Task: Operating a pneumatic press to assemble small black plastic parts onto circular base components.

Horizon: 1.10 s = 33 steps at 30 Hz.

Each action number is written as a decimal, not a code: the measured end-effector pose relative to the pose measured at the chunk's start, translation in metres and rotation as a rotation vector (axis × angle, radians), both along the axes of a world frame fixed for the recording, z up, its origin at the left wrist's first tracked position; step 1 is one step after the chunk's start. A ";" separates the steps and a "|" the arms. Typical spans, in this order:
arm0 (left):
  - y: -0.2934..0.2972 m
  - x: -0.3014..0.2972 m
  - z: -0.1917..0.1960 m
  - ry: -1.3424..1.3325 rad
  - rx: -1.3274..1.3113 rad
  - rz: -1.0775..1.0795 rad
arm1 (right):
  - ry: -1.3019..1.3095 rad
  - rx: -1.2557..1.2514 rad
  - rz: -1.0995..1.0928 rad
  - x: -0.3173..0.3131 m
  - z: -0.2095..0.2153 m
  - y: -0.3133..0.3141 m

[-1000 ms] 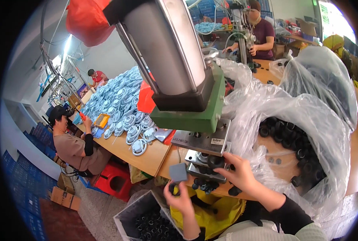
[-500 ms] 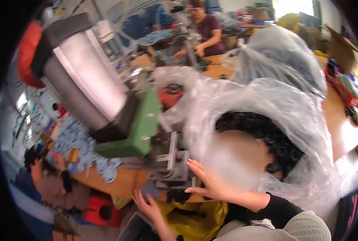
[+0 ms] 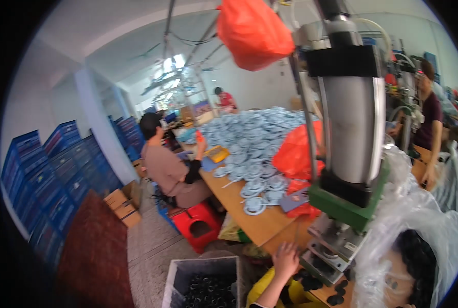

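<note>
My left hand (image 3: 285, 260) rests at the table edge beside a press, fingers extended and somewhat apart, with nothing seen in them. My right hand is out of the picture. Just right of the left hand is the press's metal fixture (image 3: 327, 252), under a green block (image 3: 348, 203) and a big silver cylinder (image 3: 352, 126). Small black round parts (image 3: 337, 297) lie on the table around the fixture's foot. To the right, a clear plastic bag (image 3: 411, 213) stands opened, with more black parts (image 3: 419, 269) inside.
Light-blue ring-shaped parts (image 3: 259, 136) cover the table beyond. A co-worker (image 3: 170, 164) sits at left by a red stool (image 3: 198, 226); another person (image 3: 429, 118) stands at right. A white bin (image 3: 173, 272) of black rings is on the floor. Blue crates (image 3: 59, 174) are stacked far left.
My view has swung to the left, so the press now appears at right and the floor bin shows. My right hand has left the picture. The left hand stays near the fixture.
</note>
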<state>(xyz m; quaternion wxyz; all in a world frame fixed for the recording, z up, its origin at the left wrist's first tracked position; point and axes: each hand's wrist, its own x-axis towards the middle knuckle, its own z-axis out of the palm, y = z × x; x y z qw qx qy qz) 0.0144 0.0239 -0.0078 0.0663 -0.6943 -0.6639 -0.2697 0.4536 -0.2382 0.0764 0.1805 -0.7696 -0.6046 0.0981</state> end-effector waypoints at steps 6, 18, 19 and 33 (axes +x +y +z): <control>-0.005 0.007 0.006 -0.075 0.046 -0.052 | 0.595 0.172 -0.298 0.011 -0.023 0.010; -0.027 0.112 0.139 -1.185 0.053 -0.556 | 0.880 0.571 -0.079 -0.062 0.015 0.048; -0.020 0.112 0.143 -1.005 0.128 -0.551 | 0.888 0.563 -0.066 -0.070 0.020 0.051; -0.086 0.026 0.048 -0.912 0.460 0.033 | 0.685 0.675 0.312 -0.217 0.046 0.161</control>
